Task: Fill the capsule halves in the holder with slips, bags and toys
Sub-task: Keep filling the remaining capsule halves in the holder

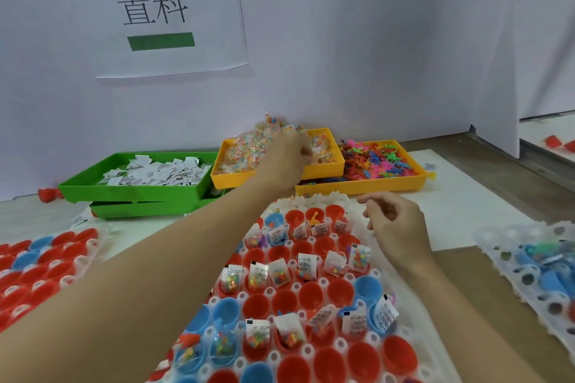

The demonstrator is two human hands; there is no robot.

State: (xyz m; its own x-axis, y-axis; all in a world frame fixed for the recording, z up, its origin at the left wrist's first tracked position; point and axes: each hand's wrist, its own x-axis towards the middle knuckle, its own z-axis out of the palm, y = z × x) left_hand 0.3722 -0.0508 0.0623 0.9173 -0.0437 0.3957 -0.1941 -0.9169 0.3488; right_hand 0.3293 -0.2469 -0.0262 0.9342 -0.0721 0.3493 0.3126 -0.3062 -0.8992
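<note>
3 shallow plastic trays stand along the white wall behind the holder (378,274), a translucent white sheet moulded with round pockets. The green tray (93,185), behind and to the left of the holder, is heaped with small white paper slips (155,172). The yellow tray (326,166) directly behind the holder is piled with crinkly clear bags (239,152) of coloured beads. A wider yellow tray (357,188), behind and to the right of the holder, carries soft, bright rubbery toys (376,162) in pink, blue, green and orange.

The holder's pockets seat smooth, cup-shaped capsule halves (311,295) in red and blue; many have a bead bag with a printed white label standing upright in them, others are bare.

The left hand (283,162) reaches beyond the holder over the bag tray, fingers curled down into the pile; blur hides whether it has hold of a bag. The right hand (395,224) hovers over the holder's far right edge, loosely curled, thumb and forefinger nearly meeting; whether they pinch anything cannot be made out.

A similar sheet of red and blue halves (46,264) lies left of the holder, another pocketed sheet (529,270) to its right.
</note>
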